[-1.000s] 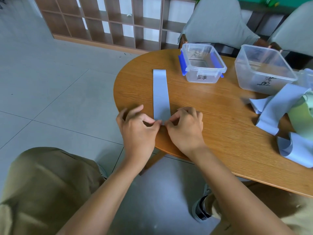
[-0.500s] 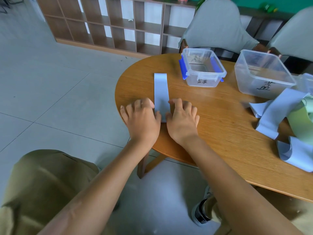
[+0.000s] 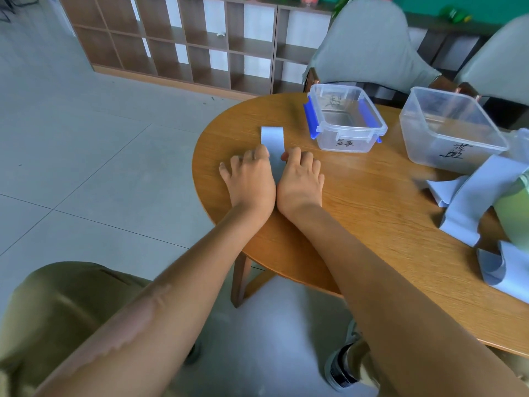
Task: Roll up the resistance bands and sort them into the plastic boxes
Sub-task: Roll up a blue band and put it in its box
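Note:
A pale blue resistance band [image 3: 272, 138] lies flat on the round wooden table [image 3: 357, 202]; only its short far end shows beyond my fingers. My left hand [image 3: 249, 179] and my right hand [image 3: 300, 179] lie side by side on the band's near part, fingers stretched forward and pressing down on it. The rolled part under my palms is hidden. A small clear plastic box with blue clips [image 3: 345, 118] stands just right of the band. A larger clear box [image 3: 449, 130] stands further right.
A loose pile of pale blue bands [image 3: 472, 202] and a green band [image 3: 515, 219] lies at the table's right. Two grey chairs [image 3: 369, 44] stand behind the table, a wooden cube shelf [image 3: 183, 41] beyond. My knees are below the table's edge.
Both hands have slid forward along the band, away from me. The visible flat length of the band has shrunk from a long strip to a short end.

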The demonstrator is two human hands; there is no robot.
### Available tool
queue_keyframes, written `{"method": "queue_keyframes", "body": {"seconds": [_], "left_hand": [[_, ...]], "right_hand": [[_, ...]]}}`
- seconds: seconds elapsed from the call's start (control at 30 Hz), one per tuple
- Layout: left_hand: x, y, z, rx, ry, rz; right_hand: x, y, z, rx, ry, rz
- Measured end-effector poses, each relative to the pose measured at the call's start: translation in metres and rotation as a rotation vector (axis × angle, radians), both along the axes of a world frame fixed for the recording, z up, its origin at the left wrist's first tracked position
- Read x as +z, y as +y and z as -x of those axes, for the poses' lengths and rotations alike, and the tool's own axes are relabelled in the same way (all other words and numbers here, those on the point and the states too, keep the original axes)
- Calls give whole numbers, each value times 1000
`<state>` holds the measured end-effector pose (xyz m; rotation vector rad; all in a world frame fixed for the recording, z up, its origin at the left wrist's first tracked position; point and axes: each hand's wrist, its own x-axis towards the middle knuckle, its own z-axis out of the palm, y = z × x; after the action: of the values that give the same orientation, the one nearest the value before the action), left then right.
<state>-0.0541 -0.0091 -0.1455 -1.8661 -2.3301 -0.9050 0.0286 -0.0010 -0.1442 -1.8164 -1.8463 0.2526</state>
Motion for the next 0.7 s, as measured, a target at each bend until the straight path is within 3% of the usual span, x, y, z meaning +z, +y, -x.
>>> {"method": "queue_keyframes", "body": {"seconds": [0.7], "left_hand": [[-7, 88, 17, -27, -157, -28]], "right_hand": [[10, 84, 18, -9, -279, -98]]}}
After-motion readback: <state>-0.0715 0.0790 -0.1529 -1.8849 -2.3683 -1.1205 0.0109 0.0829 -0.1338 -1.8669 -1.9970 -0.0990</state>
